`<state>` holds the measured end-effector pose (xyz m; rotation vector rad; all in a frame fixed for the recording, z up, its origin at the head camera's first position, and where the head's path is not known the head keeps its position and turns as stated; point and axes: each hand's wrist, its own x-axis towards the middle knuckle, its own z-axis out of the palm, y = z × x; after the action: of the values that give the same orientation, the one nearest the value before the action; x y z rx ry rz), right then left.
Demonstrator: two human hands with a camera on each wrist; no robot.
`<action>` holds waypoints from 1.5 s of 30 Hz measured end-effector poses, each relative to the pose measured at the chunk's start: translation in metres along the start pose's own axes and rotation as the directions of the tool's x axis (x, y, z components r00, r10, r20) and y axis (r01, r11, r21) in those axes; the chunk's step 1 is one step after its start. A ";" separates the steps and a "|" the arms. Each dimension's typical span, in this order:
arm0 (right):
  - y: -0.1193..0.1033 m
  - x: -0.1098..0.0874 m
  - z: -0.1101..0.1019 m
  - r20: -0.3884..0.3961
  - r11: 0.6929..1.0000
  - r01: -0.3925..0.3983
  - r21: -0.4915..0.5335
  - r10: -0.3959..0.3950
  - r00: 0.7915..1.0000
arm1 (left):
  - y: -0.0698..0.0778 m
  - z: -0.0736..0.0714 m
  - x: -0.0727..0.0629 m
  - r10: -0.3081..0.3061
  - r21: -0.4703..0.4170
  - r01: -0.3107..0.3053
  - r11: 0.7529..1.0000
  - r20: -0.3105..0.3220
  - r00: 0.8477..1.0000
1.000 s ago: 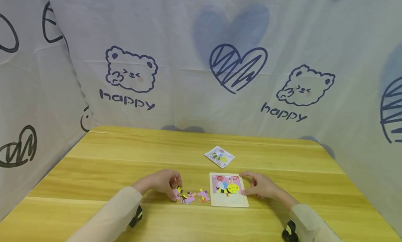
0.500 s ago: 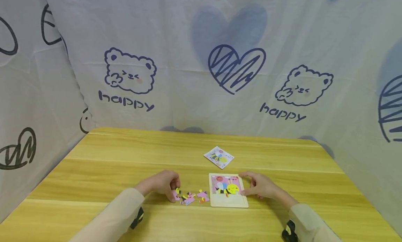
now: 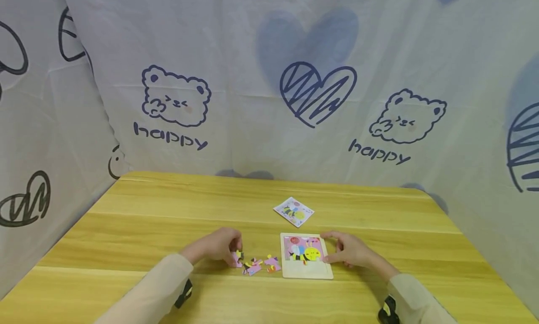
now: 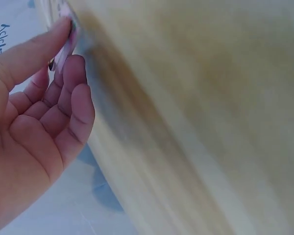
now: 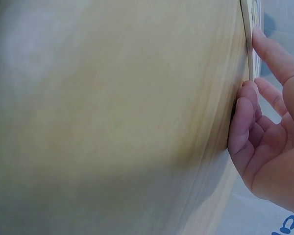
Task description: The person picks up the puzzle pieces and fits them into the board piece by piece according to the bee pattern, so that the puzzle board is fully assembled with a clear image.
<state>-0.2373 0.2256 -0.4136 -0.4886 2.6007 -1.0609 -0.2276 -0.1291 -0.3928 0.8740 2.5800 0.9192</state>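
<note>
My left hand pinches a pink, yellow and black jigsaw piece between thumb and fingers, low over the table. In the left wrist view the piece stands nearly edge-on, partly hidden by the thumb. Beside it lie a pink and black piece and a pink piece with yellow and red. My right hand holds the right side of the puzzle tray, index finger at the top corner, thumb lower down. A bee picture fills the tray's upper part; its lower strip shows bare board.
Behind the tray a small bee picture card lies at an angle on the wooden table. A white cloth printed with hearts and bears hangs along the back and sides.
My left thumb has shifted slightly up against the nearest jigsaw piece. The right hand and tray stay in place; the head view has tilted a little.
</note>
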 end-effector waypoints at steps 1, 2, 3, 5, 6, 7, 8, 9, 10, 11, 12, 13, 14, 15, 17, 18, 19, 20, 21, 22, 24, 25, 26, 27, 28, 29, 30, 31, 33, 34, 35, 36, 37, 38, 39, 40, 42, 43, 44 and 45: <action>0.000 0.000 0.000 0.001 1.000 0.002 0.002 -0.002 1.000 | 0.000 -0.001 0.000 0.008 -0.005 -0.008 1.000 -0.003 1.000; 0.000 0.000 0.000 0.002 1.000 0.003 0.005 -0.003 1.000 | 0.001 -0.003 0.000 0.018 -0.008 -0.018 1.000 -0.007 1.000; 0.000 0.000 0.000 0.002 1.000 0.003 0.008 -0.003 1.000 | 0.001 -0.004 0.000 0.026 -0.009 -0.026 1.000 -0.010 1.000; 0.001 -0.001 0.001 0.000 1.000 0.003 0.013 -0.003 1.000 | 0.002 -0.007 0.001 0.039 -0.003 -0.040 0.999 -0.016 0.999; 0.001 -0.001 0.001 -0.001 1.000 0.003 0.014 -0.003 1.000 | 0.003 -0.008 0.001 0.043 -0.006 -0.043 0.999 -0.019 0.999; 0.001 -0.001 0.001 -0.003 1.000 0.002 0.016 -0.002 1.000 | 0.003 -0.009 0.001 0.053 -0.003 -0.053 0.999 -0.021 0.998; 0.001 -0.001 0.001 -0.003 1.000 0.000 0.017 0.000 1.000 | 0.003 -0.010 0.002 0.057 0.000 -0.057 0.998 -0.021 0.998; 0.002 -0.001 0.001 -0.003 1.000 -0.001 0.017 0.001 1.000 | 0.004 -0.011 0.002 0.060 -0.001 -0.060 0.998 -0.020 0.998; 0.002 0.000 0.001 -0.002 1.000 -0.001 0.018 0.001 1.000 | 0.004 -0.011 0.003 0.061 -0.001 -0.061 0.998 -0.019 0.998; 0.002 0.000 0.001 -0.001 1.000 -0.002 0.017 0.002 1.000 | 0.004 -0.011 0.003 0.061 -0.002 -0.061 0.998 -0.019 0.998; 0.003 0.000 0.001 0.000 1.000 -0.002 0.015 0.002 1.000 | 0.004 -0.012 0.004 0.062 -0.003 -0.062 0.998 -0.018 0.998; 0.003 0.000 0.001 0.001 1.000 -0.002 0.012 0.002 1.000 | 0.004 -0.012 0.005 0.061 -0.005 -0.062 0.998 -0.019 0.998; 0.003 0.000 0.001 0.003 1.000 -0.002 0.013 0.002 1.000 | 0.005 -0.012 0.006 0.063 -0.003 -0.063 0.998 -0.021 0.998; 0.003 -0.001 0.001 0.004 1.000 -0.003 0.013 0.003 1.000 | 0.005 -0.012 0.007 0.064 0.000 -0.064 0.998 -0.025 0.998; 0.003 -0.001 0.001 0.005 1.000 -0.004 0.009 0.004 1.000 | 0.006 -0.012 0.010 0.066 0.003 -0.066 0.998 -0.031 0.997; 0.003 -0.001 0.001 0.005 1.000 -0.004 0.007 0.004 1.000 | 0.006 -0.012 0.011 0.068 0.008 -0.068 0.998 -0.033 0.997; 0.002 -0.001 0.002 0.005 1.000 -0.005 0.008 0.005 1.000 | 0.007 -0.011 0.013 0.069 0.008 -0.069 0.998 -0.032 0.997; 0.002 -0.001 0.002 0.006 1.000 -0.006 0.012 0.006 1.000 | 0.008 -0.011 0.014 0.071 0.009 -0.070 0.997 -0.028 0.997; 0.002 -0.001 0.002 0.006 1.000 -0.007 0.013 0.007 1.000 | 0.009 -0.011 0.016 0.070 0.008 -0.070 0.998 -0.026 0.997; 0.002 -0.001 0.001 0.006 1.000 -0.007 0.014 0.006 1.000 | 0.010 -0.011 0.017 0.073 0.006 -0.073 0.997 -0.021 0.997; 0.001 -0.001 0.001 0.006 1.000 -0.007 0.015 0.007 1.000 | 0.013 -0.011 0.019 0.080 0.003 -0.080 0.997 -0.014 0.997; 0.001 -0.001 0.001 0.007 1.000 -0.007 0.016 0.007 1.000 | 0.014 -0.010 0.020 0.084 0.003 -0.084 0.996 -0.010 0.996; 0.001 -0.001 0.001 0.008 1.000 -0.008 0.020 0.007 1.000 | 0.015 -0.010 0.022 0.087 0.003 -0.087 0.996 -0.009 0.996; 0.001 -0.001 0.001 0.009 1.000 -0.007 0.022 0.007 1.000 | 0.017 -0.009 0.023 0.088 0.002 -0.088 0.996 -0.008 0.996; 0.002 -0.001 0.001 0.010 1.000 -0.007 0.023 0.007 1.000 | 0.018 -0.009 0.024 0.086 -0.003 -0.086 0.996 -0.007 0.996; 0.002 -0.001 0.001 0.012 1.000 -0.007 0.025 0.007 1.000 | 0.019 -0.008 0.026 0.085 -0.006 -0.085 0.996 -0.008 0.996; 0.002 0.000 0.001 0.013 1.000 -0.007 0.027 0.006 1.000 | 0.020 -0.007 0.028 0.083 -0.019 -0.083 0.996 -0.006 0.997; 0.003 0.000 0.001 0.013 1.000 -0.005 0.027 0.005 1.000 | 0.020 -0.007 0.029 0.082 -0.027 -0.082 0.996 -0.007 0.997; 0.003 0.000 0.000 0.013 1.000 -0.003 0.027 0.003 1.000 | 0.023 -0.005 0.033 0.078 -0.062 -0.078 0.995 -0.007 0.997; 0.003 0.000 0.000 0.013 1.000 -0.002 0.027 0.002 1.000 | 0.023 -0.004 0.035 0.077 -0.084 -0.077 0.994 -0.005 0.997; 0.003 0.000 0.000 0.014 1.000 -0.001 0.029 0.001 1.000 | 0.024 -0.003 0.037 0.080 -0.103 -0.080 0.991 -0.005 0.997; 0.003 0.000 0.000 0.013 1.000 0.000 0.029 -0.001 1.000 | 0.025 -0.002 0.039 0.081 -0.123 -0.081 0.989 -0.004 0.997; 0.003 0.000 0.000 0.014 1.000 0.001 0.030 -0.002 1.000 | 0.026 0.000 0.041 0.083 -0.139 -0.083 0.987 -0.004 0.997; 0.003 0.000 0.000 0.015 0.999 0.002 0.033 -0.003 1.000 | 0.026 0.001 0.042 0.083 -0.161 -0.082 0.984 -0.001 0.997; 0.003 0.000 0.000 0.015 0.999 0.003 0.035 -0.004 1.000 | 0.027 0.002 0.044 0.083 -0.177 -0.082 0.981 0.002 0.997; 0.003 0.000 0.000 0.016 0.999 0.003 0.036 -0.004 1.000 | 0.027 0.004 0.045 0.082 -0.196 -0.079 0.977 0.006 0.997; 0.003 0.000 0.000 0.015 0.999 0.006 0.035 -0.006 1.000 | 0.029 0.006 0.048 0.078 -0.229 -0.073 0.971 0.012 0.997; 0.003 0.000 0.000 0.014 0.999 0.007 0.032 -0.008 1.000 | 0.029 0.008 0.050 0.074 -0.245 -0.068 0.967 0.016 0.997; 0.003 0.000 0.000 0.012 0.999 0.009 0.031 -0.009 1.000 | 0.030 0.009 0.051 0.070 -0.260 -0.063 0.964 0.018 0.997; 0.003 0.000 0.000 0.010 1.000 0.010 0.028 -0.011 1.000 | 0.030 0.010 0.053 0.065 -0.274 -0.058 0.960 0.019 0.998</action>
<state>-0.2381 0.2275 -0.4159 -0.5004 2.5734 -1.0933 -0.2506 -0.0727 -0.3836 0.8836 2.3386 1.2353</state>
